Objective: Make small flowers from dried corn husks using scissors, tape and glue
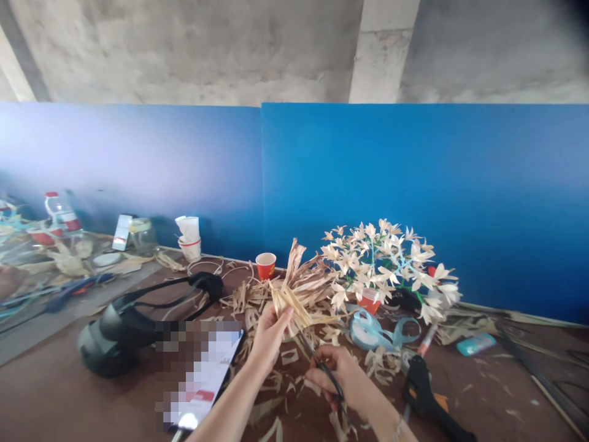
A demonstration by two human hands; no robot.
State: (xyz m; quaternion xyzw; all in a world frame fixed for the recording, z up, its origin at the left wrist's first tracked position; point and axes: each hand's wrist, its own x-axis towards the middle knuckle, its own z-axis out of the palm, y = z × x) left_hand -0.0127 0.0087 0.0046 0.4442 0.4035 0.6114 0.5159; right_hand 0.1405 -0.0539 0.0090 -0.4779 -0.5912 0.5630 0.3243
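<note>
The fingers [286,314] of the left hand [269,341] are pinched on a pale yellow husk [299,310], gripping it near the middle of the worktop [46,405]. The fingers of the right hand [343,371] are curled around the handles of dark scissors [327,370], whose blades slant far and left towards the husk; whether they touch it is hard to tell. Under and around both hands lie scraps [269,408], and just beyond the husk is a heap of dry leaves [315,276], brownish and spread out. At the heap's far left side stands an orange cup [265,267]. To its right, a bunch of white flowers [377,258] with green stems rises above a red cup [369,302]. Nearer, just right of the right hand, is a loosely coiled blue ribbon [365,331], then a black glue gun [421,390] at the near right and a teal packet [476,344] farther right. Left of the left forearm lies a phone [209,371] with a lit screen, partly pixelated, and beyond it a black headset [110,341] with straps. At the far left are a white cup [189,248] with paper in it, a jar [144,238], a second phone [121,232] leaning upright and a red-capped bottle [64,213]. A blue panel [414,172] stands behind everything, with a grey wall [207,52] above it.
</note>
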